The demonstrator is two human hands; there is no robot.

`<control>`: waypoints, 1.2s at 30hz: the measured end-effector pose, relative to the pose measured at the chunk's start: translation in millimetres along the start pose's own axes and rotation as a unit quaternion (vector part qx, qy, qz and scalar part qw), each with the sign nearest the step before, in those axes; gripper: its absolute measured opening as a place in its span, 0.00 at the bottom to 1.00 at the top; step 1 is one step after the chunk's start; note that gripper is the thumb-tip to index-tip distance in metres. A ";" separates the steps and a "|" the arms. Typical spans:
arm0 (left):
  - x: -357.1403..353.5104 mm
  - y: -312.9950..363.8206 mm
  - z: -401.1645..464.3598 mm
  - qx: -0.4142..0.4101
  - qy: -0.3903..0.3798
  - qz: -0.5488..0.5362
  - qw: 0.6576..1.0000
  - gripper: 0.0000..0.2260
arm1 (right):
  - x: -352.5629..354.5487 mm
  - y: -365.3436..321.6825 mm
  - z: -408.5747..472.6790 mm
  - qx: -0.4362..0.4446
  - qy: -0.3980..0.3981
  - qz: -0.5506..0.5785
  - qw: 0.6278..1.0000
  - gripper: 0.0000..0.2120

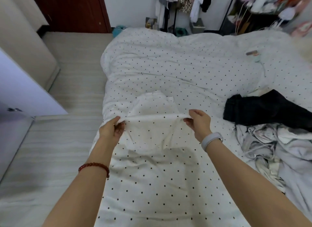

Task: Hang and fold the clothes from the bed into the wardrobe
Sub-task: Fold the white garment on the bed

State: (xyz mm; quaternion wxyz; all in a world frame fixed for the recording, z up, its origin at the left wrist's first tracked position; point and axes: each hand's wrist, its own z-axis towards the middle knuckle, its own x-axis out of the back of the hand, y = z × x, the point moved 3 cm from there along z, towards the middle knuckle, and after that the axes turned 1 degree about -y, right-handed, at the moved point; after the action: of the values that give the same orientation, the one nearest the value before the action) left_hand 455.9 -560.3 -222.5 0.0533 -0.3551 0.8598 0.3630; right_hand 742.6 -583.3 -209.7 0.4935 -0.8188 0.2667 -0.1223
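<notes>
A white garment [152,118] is held stretched over the near middle of the bed [168,66]. Its near edge is pinched between the left hand [112,128], thumb and fingers curled on the left corner, and the right hand [199,122], which grips the right corner the same way. The far part of the garment lies crumpled on the duvet [160,184]. What kind of garment it is cannot be told, since white cloth merges with the white spotted duvet and the outline below the held edge is hard to trace. A red bead bracelet [94,166] is worn on the left wrist and a pale band [211,139] on the right.

To the right, well apart from the hands, a black garment [263,108] lies on the bed, with a grey-white heap of clothes [273,147] just near of it, cut off by the right edge. Farther off on the right a small object with a cord [255,56] rests on the duvet; it is too blurred to name.

Beyond the bed, hanging clothes [184,1] are seen on a rack against the far wall, cut off at the top, with blurred clutter [278,3] at far right. A dark red door [72,10] stands at far left. Pale striped floor [50,150] runs along the left, where a white panel [20,91] is partly in view.
</notes>
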 end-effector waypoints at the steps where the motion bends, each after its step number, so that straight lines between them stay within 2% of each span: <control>1: -5.6 3.6 8.8 0.004 0.006 -0.005 1.000 0.06 | -6.8 -1.9 10.3 -0.003 0.003 0.007 1.000 0.05; 9: -46.6 35.5 106.8 0.011 0.058 0.083 0.995 0.05 | -76.5 -21.1 115.9 -0.028 0.006 -0.017 0.999 0.03; 12: -72.1 40.8 139.0 -0.015 0.004 0.108 0.994 0.05 | -96.7 -25.0 151.0 -0.010 -0.037 -0.045 0.998 0.12; 14: -83.0 38.2 152.9 -0.048 -0.018 0.125 0.991 0.13 | -99.0 -20.3 167.4 0.006 -0.066 -0.090 0.994 0.21; 15: -83.3 33.0 158.4 -0.071 -0.006 0.155 0.985 0.17 | -95.9 -13.5 174.2 0.021 -0.067 -0.140 0.988 0.23; 17: -71.8 12.7 159.9 -0.104 0.048 0.235 0.965 0.20 | -81.1 5.0 173.8 0.081 -0.038 -0.256 0.962 0.21; 20: -31.7 -35.0 147.3 -0.095 0.106 0.288 0.947 0.20 | -47.6 40.5 148.3 0.160 0.002 -0.304 0.939 0.12; 23: 2.5 -75.1 133.2 -0.034 0.091 0.300 0.949 0.21 | -18.8 76.7 122.7 0.139 -0.011 -0.319 0.937 0.07; 25: 17.2 -91.4 127.2 -0.017 0.086 0.278 0.957 0.20 | -7.0 95.1 107.6 0.119 -0.028 -0.328 0.937 0.10; 26: 21.6 -96.3 124.4 -0.014 0.089 0.265 0.960 0.19 | -3.3 100.9 101.7 0.112 -0.034 -0.331 0.936 0.11; 28: 25.7 -103.3 121.8 -0.011 0.094 0.239 0.966 0.14 | 0.6 107.6 94.0 0.095 -0.034 -0.337 0.936 0.05; 31: 24.5 -110.5 115.2 -0.008 0.104 0.182 0.978 0.10 | 6.0 112.7 89.9 0.064 -0.016 -0.336 0.939 0.10; 33: 18.8 -112.9 109.7 -0.010 0.109 0.175 0.978 0.04 | 4.6 117.1 86.9 0.023 -0.016 -0.328 0.944 0.07; 36: 7.4 -108.4 107.1 -0.048 0.129 0.215 0.967 0.13 | -1.4 117.9 88.3 0.011 -0.005 -0.327 0.945 0.07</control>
State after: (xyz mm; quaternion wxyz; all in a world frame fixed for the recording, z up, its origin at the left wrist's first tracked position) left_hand 503.0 -546.1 -367.0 -0.1550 -0.2077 0.8970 0.3581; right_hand 745.1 -560.6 -355.3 0.4367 -0.8561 -0.0201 -0.2756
